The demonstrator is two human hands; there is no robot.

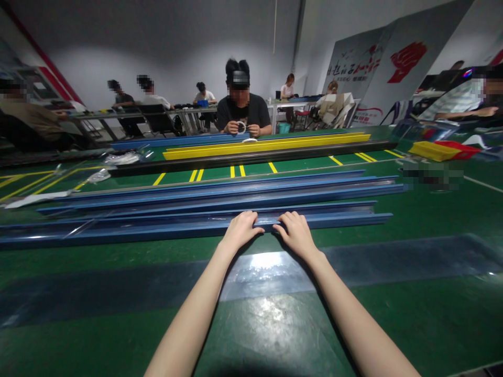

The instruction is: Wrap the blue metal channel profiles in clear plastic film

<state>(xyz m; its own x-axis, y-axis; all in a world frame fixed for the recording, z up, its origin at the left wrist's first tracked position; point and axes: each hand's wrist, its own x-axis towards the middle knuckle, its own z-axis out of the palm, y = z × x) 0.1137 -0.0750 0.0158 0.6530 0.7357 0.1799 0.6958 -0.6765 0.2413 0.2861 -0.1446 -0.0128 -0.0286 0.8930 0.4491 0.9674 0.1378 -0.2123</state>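
A long blue U-shaped plastic channel (157, 228) lies across the table, its hollow side up and clear film glinting in it. My left hand (241, 229) is curled over this channel near the middle, fingers inside and thumb at the front wall. A short gap to the right, my right hand (296, 231) grips the same channel in the same way. Just behind it lie more blue channels (220, 199), side by side. Flat on the table beneath my forearms stretches a long clear plastic strip (157, 283), shining where light strikes it.
Farther back on the green table (432, 220) lie a black bar (283, 155) and a yellow channel (267, 146). Across from me a person (243, 112) holds a white ring. A yellow bin (434, 151) and a red bin (459, 149) stand at right. Other people sit behind.
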